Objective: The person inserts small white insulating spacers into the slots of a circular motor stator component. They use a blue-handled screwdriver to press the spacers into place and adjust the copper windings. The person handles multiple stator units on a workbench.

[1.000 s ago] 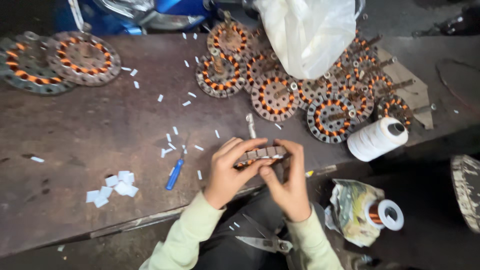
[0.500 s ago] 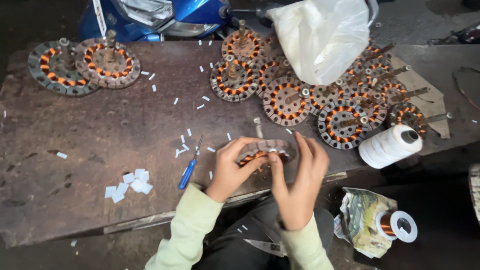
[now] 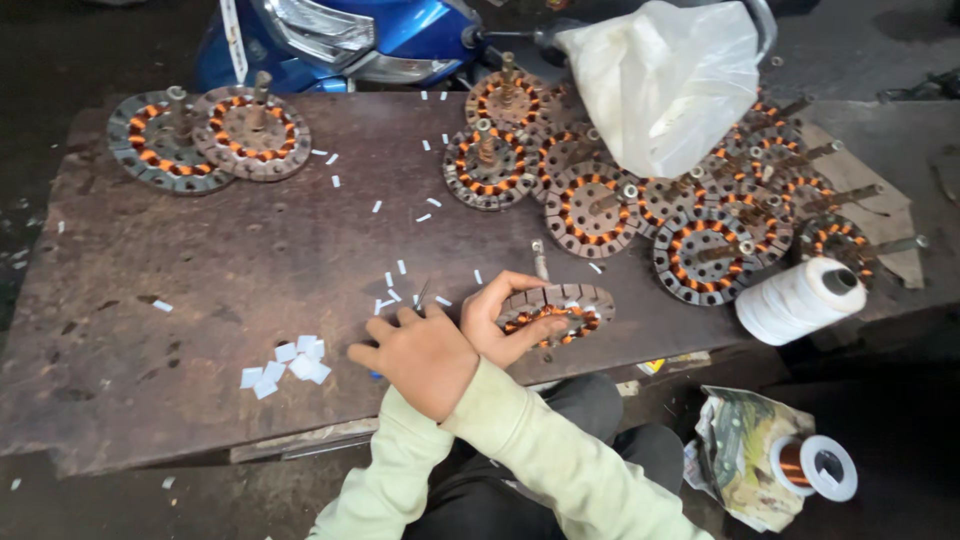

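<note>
**Q:** Head view: report hand state and where the work piece is.

**A:** My arms are crossed. My left hand (image 3: 510,315) is clamped around the coil disc (image 3: 558,308), which rests at the near edge of the table (image 3: 200,260), right of centre. My right hand (image 3: 420,355) reaches across to the left, fingers spread on the table beside the scattered paper slips (image 3: 392,285). I see nothing gripped in it.

**Q:** Progress?

**A:** I judge it to be mid-run. One disc is in hand and two wound discs (image 3: 205,135) are set apart at the far left. The heap of discs (image 3: 650,200) lies at the far right. I cannot tell which group is finished.

**Q:** Counts?

**A:**
- Discs in the heap: roughly ten; they overlap, so the count is not exact.
- Stack of paper squares (image 3: 285,362): about eight.
- White thread spool (image 3: 800,298): one.
- Copper wire reel (image 3: 815,465): one.
- Plastic bag (image 3: 665,80): one.
</note>
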### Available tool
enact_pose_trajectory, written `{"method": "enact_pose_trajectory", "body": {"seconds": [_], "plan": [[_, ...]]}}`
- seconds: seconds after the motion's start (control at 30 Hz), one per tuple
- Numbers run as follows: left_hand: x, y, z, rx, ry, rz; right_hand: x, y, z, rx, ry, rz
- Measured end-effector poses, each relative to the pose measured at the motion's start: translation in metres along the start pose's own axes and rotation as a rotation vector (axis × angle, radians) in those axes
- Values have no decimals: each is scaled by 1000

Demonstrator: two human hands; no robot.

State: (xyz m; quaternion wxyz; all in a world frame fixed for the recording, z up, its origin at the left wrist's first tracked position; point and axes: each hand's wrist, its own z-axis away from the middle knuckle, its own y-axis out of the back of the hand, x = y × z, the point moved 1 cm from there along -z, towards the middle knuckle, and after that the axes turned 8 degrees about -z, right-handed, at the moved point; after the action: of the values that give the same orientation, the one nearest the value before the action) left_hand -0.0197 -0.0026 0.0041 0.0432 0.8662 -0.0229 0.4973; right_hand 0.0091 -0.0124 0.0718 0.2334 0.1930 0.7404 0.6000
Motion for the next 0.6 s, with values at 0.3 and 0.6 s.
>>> {"method": "enact_pose_trajectory", "body": {"seconds": [0.3, 0.6], "plan": [[15, 7, -1, -120, -14, 101, -22, 88, 110, 1000, -269, -910], [29, 5, -3, -103, -12, 107, 13, 106, 135, 1126, -445, -768]]}}
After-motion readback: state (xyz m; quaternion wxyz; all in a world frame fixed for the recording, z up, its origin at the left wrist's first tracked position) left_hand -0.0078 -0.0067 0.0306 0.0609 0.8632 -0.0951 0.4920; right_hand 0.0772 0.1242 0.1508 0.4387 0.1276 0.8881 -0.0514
